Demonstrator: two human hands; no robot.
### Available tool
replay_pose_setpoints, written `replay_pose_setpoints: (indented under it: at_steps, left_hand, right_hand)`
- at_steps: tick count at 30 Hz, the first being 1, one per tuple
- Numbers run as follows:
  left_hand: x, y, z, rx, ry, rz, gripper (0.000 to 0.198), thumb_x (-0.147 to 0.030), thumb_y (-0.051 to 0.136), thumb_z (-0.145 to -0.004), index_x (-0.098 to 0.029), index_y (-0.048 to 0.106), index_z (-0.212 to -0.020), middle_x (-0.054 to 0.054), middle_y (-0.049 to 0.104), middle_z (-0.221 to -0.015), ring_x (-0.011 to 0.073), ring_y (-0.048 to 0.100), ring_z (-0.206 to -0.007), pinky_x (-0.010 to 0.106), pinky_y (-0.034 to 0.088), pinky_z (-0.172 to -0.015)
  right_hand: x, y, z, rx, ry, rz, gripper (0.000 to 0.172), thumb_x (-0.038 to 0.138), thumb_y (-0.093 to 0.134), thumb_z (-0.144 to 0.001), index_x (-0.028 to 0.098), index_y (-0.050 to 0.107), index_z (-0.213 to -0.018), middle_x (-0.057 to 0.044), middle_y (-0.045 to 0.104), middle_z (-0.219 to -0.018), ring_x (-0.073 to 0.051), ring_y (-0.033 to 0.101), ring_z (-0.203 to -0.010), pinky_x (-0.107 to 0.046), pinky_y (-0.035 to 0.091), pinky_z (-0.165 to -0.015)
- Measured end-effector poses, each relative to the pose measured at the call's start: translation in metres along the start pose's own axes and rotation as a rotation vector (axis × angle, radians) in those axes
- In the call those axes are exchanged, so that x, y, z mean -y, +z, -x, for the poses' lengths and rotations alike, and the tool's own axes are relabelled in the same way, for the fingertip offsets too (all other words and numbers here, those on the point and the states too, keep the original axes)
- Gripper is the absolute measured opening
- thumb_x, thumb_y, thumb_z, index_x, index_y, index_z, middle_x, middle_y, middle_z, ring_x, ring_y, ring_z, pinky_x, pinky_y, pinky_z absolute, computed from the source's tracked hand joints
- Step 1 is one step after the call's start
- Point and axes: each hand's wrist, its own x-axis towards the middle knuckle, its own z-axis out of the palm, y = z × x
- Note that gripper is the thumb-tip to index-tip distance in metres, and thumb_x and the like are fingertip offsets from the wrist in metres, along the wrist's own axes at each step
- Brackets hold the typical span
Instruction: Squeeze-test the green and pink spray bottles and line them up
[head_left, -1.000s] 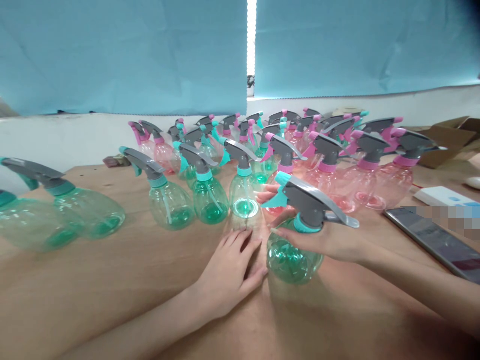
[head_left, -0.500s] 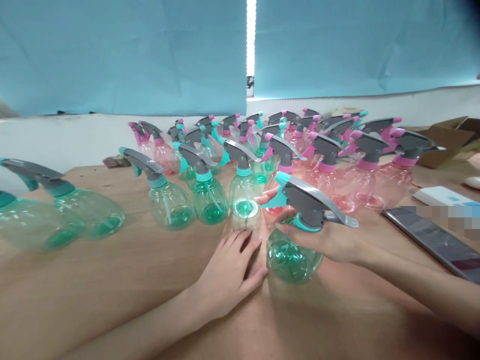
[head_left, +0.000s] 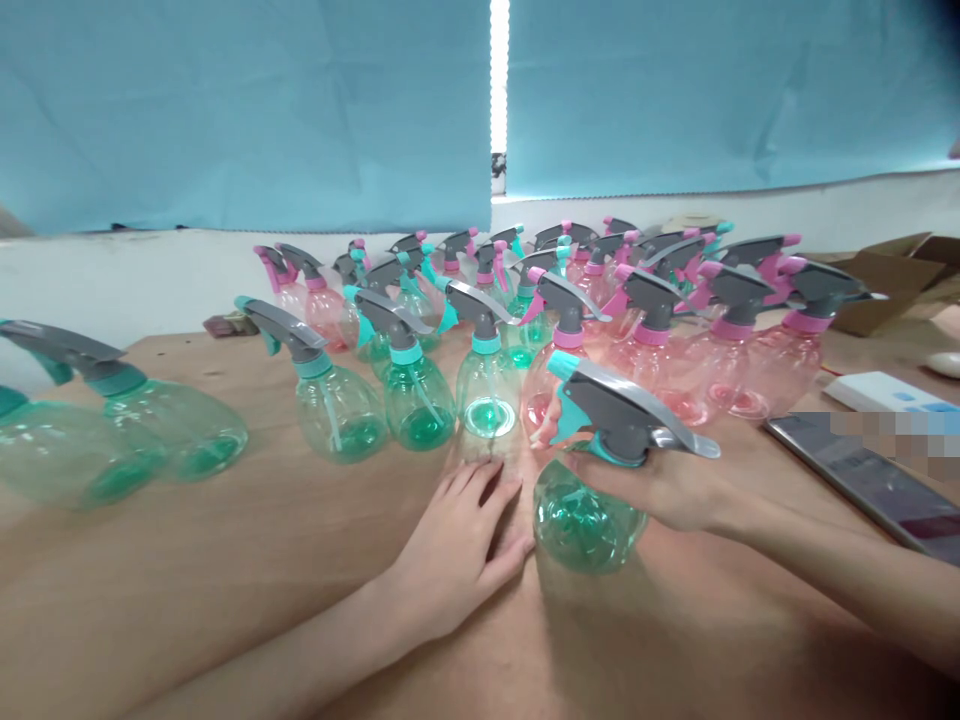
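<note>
My right hand (head_left: 656,488) is wrapped round the neck of a green spray bottle (head_left: 589,520) with a grey head and a turquoise nozzle and trigger. Its fingertips show near the trigger, while the rest of the fingers are behind the bottle. Left of it, my left hand (head_left: 469,545) lies on the wooden table (head_left: 315,600), fingers stretched out, holding nothing. Just beyond my left fingertips stands another green spray bottle (head_left: 487,390). A second green bottle (head_left: 420,400) and a third green bottle (head_left: 341,410) stand to its left.
Several pink spray bottles (head_left: 652,360) crowd the back right. Two green bottles (head_left: 176,425) are at far left. A phone (head_left: 855,480) and a white box (head_left: 889,395) lie at right, with a cardboard box (head_left: 892,285) behind. Blue curtains (head_left: 247,110) hang at the back.
The fingers of my right hand have shifted from outstretched to curled in near the trigger. The held bottle's head has moved slightly. My left hand has stayed still.
</note>
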Motion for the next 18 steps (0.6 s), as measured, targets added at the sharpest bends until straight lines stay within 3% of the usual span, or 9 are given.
replay_pose_setpoints:
  at_steps: [7,12,18]
  left_hand:
    - [0.001,0.001,0.000,-0.014,0.009,0.003,0.046,-0.038,0.052,-0.094,-0.020,0.043,-0.135,0.014,0.047,-0.137,0.0315,0.041,-0.128,0.050,0.036,-0.103]
    - [0.001,0.001,0.000,-0.009,0.009,-0.002,0.045,-0.038,0.052,-0.094,-0.019,0.045,-0.134,0.015,0.048,-0.137,0.0316,0.042,-0.127,0.050,0.036,-0.103]
    - [0.001,0.002,0.000,0.001,0.009,-0.010,0.048,-0.038,0.053,-0.093,-0.017,0.044,-0.135,0.015,0.046,-0.138,0.0312,0.041,-0.127,0.049,0.035,-0.104]
  right_hand:
    - [0.004,0.004,0.001,0.023,0.029,-0.068,0.032,0.024,0.056,-0.080,0.030,0.065,-0.109,-0.001,0.074,-0.098,-0.023,0.070,-0.097,-0.039,0.058,-0.084]
    - [0.009,0.007,0.000,-0.002,0.060,-0.149,0.034,0.020,0.057,-0.076,0.030,0.066,-0.107,-0.001,0.075,-0.091,-0.024,0.071,-0.093,-0.040,0.058,-0.084]
    - [0.009,0.007,0.000,-0.019,0.098,-0.144,0.032,0.026,0.058,-0.076,0.030,0.067,-0.106,-0.002,0.075,-0.087,-0.026,0.071,-0.091,-0.042,0.059,-0.083]
